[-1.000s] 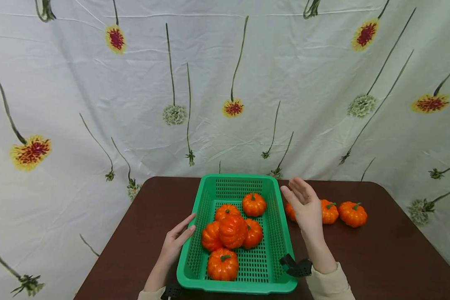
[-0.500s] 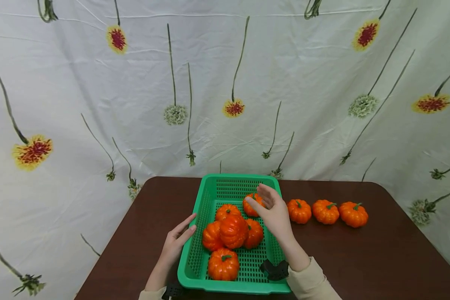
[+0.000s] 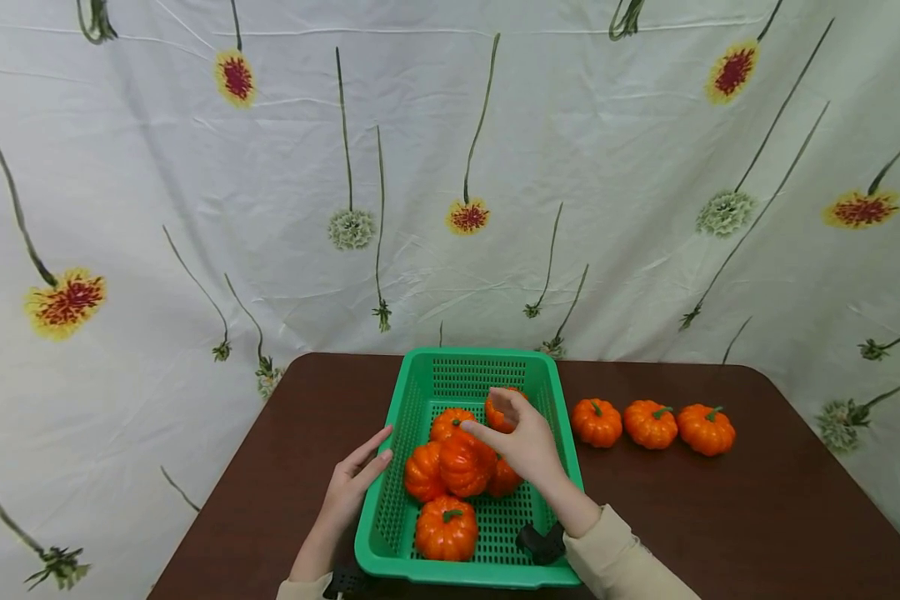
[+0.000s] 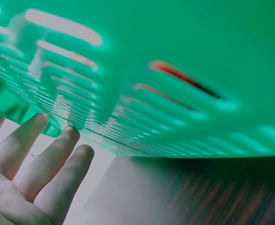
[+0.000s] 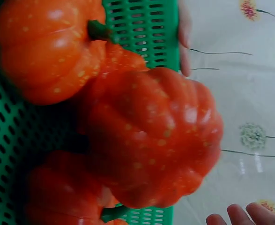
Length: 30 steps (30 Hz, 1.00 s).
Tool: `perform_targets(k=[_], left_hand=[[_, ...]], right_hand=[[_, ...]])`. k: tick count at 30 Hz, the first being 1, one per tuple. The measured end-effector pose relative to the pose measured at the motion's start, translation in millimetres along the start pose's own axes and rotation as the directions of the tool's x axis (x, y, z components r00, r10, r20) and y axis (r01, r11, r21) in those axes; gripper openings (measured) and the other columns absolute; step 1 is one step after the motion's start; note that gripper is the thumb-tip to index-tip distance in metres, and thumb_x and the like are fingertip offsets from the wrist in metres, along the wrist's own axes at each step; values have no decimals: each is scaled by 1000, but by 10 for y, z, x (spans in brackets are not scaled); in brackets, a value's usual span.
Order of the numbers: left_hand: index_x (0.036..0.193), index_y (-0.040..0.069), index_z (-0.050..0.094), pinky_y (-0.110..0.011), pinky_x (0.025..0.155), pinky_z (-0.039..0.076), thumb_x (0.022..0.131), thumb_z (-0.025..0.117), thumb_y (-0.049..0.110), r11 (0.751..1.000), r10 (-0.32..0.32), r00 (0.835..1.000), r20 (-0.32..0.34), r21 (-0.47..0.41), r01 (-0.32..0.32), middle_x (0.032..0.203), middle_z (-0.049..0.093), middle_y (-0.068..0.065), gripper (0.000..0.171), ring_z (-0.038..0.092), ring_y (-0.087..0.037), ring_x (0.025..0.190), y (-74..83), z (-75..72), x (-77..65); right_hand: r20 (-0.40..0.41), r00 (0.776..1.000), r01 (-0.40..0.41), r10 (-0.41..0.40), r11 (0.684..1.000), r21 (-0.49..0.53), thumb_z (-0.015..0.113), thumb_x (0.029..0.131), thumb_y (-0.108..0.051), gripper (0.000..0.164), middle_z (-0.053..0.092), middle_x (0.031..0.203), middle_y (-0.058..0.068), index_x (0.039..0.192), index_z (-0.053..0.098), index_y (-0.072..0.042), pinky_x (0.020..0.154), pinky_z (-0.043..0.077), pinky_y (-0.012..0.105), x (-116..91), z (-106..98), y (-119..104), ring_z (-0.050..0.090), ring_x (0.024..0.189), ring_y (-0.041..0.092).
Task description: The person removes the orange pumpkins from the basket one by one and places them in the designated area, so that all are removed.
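Note:
A green perforated plastic basket (image 3: 371, 533) stands on the table with several small orange toy pumpkins inside. One pumpkin (image 3: 465, 463) lies on top of a cluster of others. My left hand (image 3: 348, 487) is at the basket's left side, fingers extended along its wall; the left wrist view shows these fingers (image 4: 53, 159) straight beside the slotted wall. Over the basket hovers my right hand (image 3: 528, 442), fingers spread and loosely bent, holding nothing. It partly hides the back pumpkin (image 3: 498, 410) and the right one. In the right wrist view the top pumpkin (image 5: 156, 136) looms close, apart from the fingertips.
Three more pumpkins stand in a row on the dark brown table (image 3: 720, 517), right of the basket: a near one (image 3: 596, 422), a middle one (image 3: 650, 425) and a far one (image 3: 707, 429). Behind the table hangs a white flower-printed cloth (image 3: 420, 275).
My right hand has swung left from beside the row of pumpkins to over the basket, lowering toward the top pumpkin. The left hand and the pumpkins have stayed put.

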<state>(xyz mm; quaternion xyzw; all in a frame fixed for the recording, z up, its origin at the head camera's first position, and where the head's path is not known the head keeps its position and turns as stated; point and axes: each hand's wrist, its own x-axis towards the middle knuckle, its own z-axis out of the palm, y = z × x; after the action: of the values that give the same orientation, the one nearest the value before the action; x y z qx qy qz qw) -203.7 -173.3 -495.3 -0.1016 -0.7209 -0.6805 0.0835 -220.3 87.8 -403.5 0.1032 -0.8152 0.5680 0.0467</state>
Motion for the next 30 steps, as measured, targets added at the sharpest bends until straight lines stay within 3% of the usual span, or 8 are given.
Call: perform_targets(k=[10, 19, 26, 30], left_hand=[[137, 5, 50, -23, 88, 45, 95, 56, 11, 1000, -1, 1000, -5, 19, 2, 140, 46, -9, 43, 53, -4, 113, 6, -1, -1], [137, 5, 49, -23, 88, 45, 95, 55, 11, 1000, 3, 1000, 3, 23, -3, 140, 46, -8, 43, 52, -4, 113, -2, -8, 0], [137, 0, 48, -23, 88, 45, 95, 55, 11, 1000, 3, 1000, 0, 19, -3, 138, 48, 2, 43, 53, -3, 112, -7, -5, -1], [137, 2, 49, -23, 88, 46, 95, 55, 11, 1000, 8, 1000, 0, 12, -8, 139, 47, -3, 43, 53, -3, 113, 2, -2, -6]], right_hand=[[97, 995, -28, 35, 997, -66, 78, 74, -44, 72, 53, 132, 9, 133, 52, -11, 96, 41, 47, 4, 80, 70, 50, 119, 32], [135, 991, 7, 12, 990, -138, 78, 73, -44, 71, 55, 129, 8, 129, 54, -8, 92, 43, 46, 0, 105, 102, 52, 116, 28], [167, 985, -16, 42, 988, -156, 80, 74, -37, 66, 58, 122, 13, 125, 56, -2, 87, 45, 47, -12, 87, 91, 54, 110, 32], [183, 982, -17, 49, 985, -170, 80, 74, -36, 63, 60, 119, 12, 122, 58, -2, 87, 46, 46, -14, 76, 74, 55, 108, 31]])
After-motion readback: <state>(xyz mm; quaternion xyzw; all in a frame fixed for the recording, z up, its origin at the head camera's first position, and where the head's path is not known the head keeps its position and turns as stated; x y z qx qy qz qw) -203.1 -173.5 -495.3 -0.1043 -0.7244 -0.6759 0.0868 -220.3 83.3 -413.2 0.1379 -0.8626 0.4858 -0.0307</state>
